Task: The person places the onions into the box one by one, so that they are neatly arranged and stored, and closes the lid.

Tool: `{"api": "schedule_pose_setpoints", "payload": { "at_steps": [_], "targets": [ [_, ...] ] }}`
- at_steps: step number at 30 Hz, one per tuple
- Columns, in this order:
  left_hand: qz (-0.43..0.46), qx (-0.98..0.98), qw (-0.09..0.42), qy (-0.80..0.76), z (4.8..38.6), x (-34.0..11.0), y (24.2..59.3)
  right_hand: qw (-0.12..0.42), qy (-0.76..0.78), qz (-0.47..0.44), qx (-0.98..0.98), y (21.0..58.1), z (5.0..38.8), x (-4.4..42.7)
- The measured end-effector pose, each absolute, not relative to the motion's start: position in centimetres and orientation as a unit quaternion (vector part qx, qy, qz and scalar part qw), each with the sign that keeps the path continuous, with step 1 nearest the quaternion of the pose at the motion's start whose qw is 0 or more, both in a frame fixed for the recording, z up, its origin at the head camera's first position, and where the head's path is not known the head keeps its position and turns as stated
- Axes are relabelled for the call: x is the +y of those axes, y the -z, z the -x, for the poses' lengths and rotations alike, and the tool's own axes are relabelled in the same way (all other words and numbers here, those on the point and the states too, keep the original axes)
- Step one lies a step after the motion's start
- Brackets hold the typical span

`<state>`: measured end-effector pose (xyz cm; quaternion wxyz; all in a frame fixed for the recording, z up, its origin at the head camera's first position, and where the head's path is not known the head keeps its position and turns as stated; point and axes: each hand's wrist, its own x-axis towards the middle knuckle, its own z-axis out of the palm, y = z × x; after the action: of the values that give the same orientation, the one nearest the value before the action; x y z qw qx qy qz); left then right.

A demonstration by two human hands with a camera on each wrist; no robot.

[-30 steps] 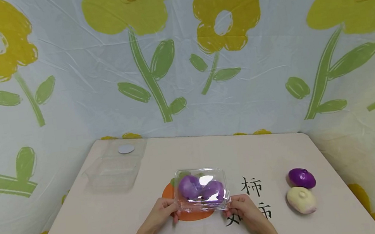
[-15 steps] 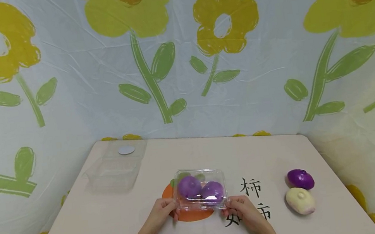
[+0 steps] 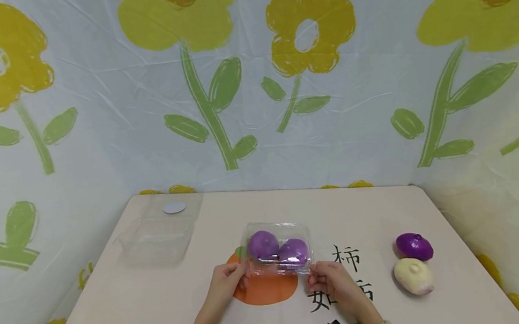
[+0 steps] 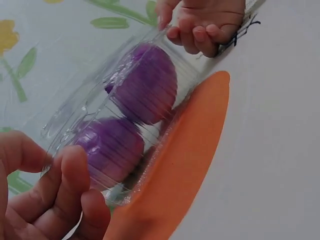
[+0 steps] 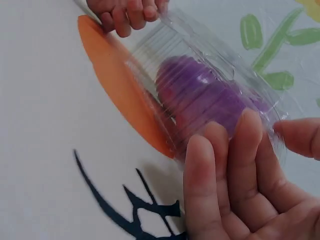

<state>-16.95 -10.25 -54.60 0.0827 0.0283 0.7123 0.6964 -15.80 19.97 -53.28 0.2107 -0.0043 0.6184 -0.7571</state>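
Observation:
A clear plastic clamshell box (image 3: 275, 230) with two purple onions (image 3: 263, 245) inside is held over the orange print on the table; its lid is down. The left hand (image 3: 226, 285) pinches the near left corner of its rim between thumb and fingers. At the near right corner, the right hand (image 3: 334, 280) pinches the same rim. In the left wrist view the onions (image 4: 145, 82) show through the ribbed wall, and the box is tilted. The right wrist view has the right hand's fingers (image 5: 245, 150) under the rim.
A second clear box (image 3: 157, 239) stands with its lid back at the far left of the table. On the right lie a loose purple onion (image 3: 414, 247) and a pale bulb-shaped vegetable (image 3: 413, 276), side by side. A flower-printed cloth (image 3: 252, 103) hangs behind the table.
Both hands have moved the clamshell box a little away from the person, and more of the orange print shows. The onions inside went with it. The other things stay put.

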Motion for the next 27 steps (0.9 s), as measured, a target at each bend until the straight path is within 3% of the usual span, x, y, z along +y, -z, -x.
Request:
{"api": "schedule_pose_setpoints", "payload": {
  "at_steps": [15,27],
  "targets": [
    [0.02,0.717,0.037,-0.696,20.7,-9.3,53.9,0.104,0.749,-0.073,0.65,53.5,19.9,18.1],
    [0.016,0.697,0.027,-0.716,25.6,-9.2,54.3,0.066,0.748,-0.085,0.655,53.5,23.8,17.2]
  ]
}}
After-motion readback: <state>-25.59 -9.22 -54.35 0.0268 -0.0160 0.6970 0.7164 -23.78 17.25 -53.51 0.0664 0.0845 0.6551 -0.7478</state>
